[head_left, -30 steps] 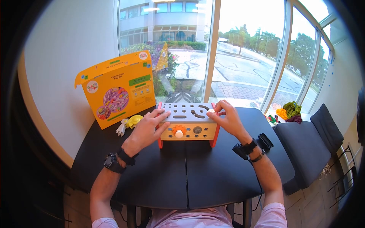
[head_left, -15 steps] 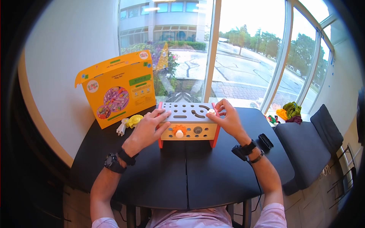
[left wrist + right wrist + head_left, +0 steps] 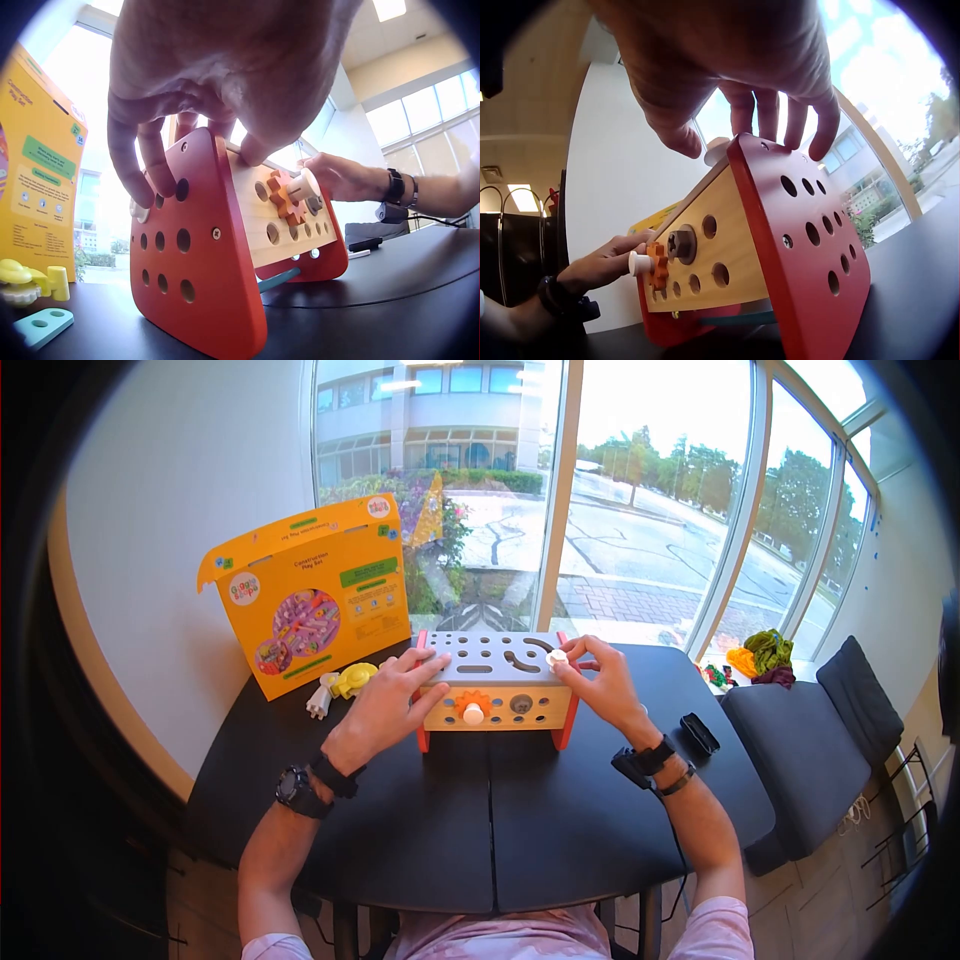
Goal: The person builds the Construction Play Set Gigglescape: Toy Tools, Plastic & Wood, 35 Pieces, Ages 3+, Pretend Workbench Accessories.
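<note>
A toy workbench (image 3: 495, 678) stands on the black table, with a grey holed top, wooden front and red end panels. My left hand (image 3: 372, 705) grips its left end, thumb on the front and fingers over the top and red side. At the top's right end my right hand (image 3: 612, 695) pinches a white peg (image 3: 557, 657) between thumb and index finger; the other fingers lie over the right red panel (image 3: 817, 247). An orange gear (image 3: 282, 196) with a white peg (image 3: 303, 184) through it and a grey screw (image 3: 681, 244) sit in the front.
A yellow box (image 3: 310, 595) stands behind on the left, with yellow toy pieces (image 3: 353, 680) and a teal holed strip (image 3: 45, 325) near it. A black case (image 3: 699, 733) lies at the right. Windows rise behind the table; a dark chair (image 3: 800, 760) stands right.
My right thumb and fingers have shifted slightly lower around the white peg, and more of the peg shows. My left hand and the workbench have barely moved.
</note>
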### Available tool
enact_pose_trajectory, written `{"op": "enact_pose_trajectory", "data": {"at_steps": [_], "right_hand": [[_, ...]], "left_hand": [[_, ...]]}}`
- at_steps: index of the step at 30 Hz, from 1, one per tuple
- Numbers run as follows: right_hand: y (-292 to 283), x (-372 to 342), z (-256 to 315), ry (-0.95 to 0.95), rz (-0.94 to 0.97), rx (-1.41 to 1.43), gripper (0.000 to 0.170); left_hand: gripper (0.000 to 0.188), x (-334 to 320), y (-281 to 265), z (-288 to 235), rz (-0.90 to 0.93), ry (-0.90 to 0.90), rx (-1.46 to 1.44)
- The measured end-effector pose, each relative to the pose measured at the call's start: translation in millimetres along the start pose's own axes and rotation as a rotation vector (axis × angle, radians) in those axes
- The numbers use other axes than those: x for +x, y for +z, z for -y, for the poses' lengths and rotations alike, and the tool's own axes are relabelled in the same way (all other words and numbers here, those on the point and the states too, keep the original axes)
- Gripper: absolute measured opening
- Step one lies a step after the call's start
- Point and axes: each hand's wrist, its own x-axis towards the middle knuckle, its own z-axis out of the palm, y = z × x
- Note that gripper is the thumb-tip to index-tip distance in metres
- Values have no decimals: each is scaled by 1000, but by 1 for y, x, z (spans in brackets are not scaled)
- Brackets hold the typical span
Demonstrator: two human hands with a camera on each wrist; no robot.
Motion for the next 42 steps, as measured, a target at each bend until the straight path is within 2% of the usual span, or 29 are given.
{"op": "enact_pose_trajectory", "data": {"at_steps": [3, 9, 18, 21, 27, 33, 42], "right_hand": [[-1, -2, -9, -54, 4, 22, 26], [3, -6, 8, -51, -58, 36, 28], [-2, -3, 1, 34, 61, -36, 30], [2, -6, 3, 9, -24, -7, 29], [3, -5, 1, -66, 6, 15, 29], [2, -6, 4, 11, 44, -13, 29], [4, -6, 3, 0, 20, -41, 30]], "left_hand": [[46, 0, 0, 0, 2, -5, -3], [46, 0, 0, -1, 5, -8, -8], [46, 0, -1, -1, 6, -3, -8], [46, 0, -1, -1, 6, -5, -5], [46, 0, -1, 0, 9, -3, -8], [46, 0, 0, 0, 14, -7, -4], [46, -1, 0, 1, 13, -7, -8]]}}
